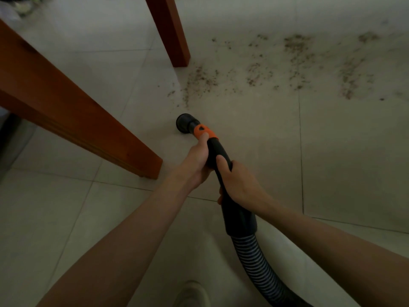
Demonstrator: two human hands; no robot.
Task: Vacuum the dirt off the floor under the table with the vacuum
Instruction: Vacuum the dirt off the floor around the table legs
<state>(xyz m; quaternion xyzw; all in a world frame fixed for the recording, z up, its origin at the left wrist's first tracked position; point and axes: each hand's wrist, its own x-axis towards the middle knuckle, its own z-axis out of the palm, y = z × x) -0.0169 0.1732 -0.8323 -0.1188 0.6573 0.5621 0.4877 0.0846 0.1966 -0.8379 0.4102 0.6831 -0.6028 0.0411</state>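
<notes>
Head view: we look down at our two bare arms reaching over a pale tiled floor.
Vacuum handle: we see a black curved handle running from the lower middle up toward the centre, with an orange collar near its far end.
Nozzle: a round black nozzle sits at the tip beyond the collar, low over the tile; we cannot tell whether it touches the floor.
Hose: a black ribbed hose leaves the thick end of the handle and bends off toward the bottom edge.
Left hand: our left hand is wrapped round the handle just behind the orange collar, thumb lying along the top and reaching the collar.
Right hand: our right hand is closed round the handle further back, thumb pointing forward along the black part, the two hands just beside each other.
Dirt: dark crumbs of dirt lie scattered in patches across the tiles beyond the nozzle, from the far table leg out to the right; the nozzle is near the closest patch but apart from it.
Table legs: one reddish wooden table leg stands at the top centre, a second leg slants in from the left and meets the floor just left of our left hand.
Shoe: a pale shoe shows at the bottom edge.
</notes>
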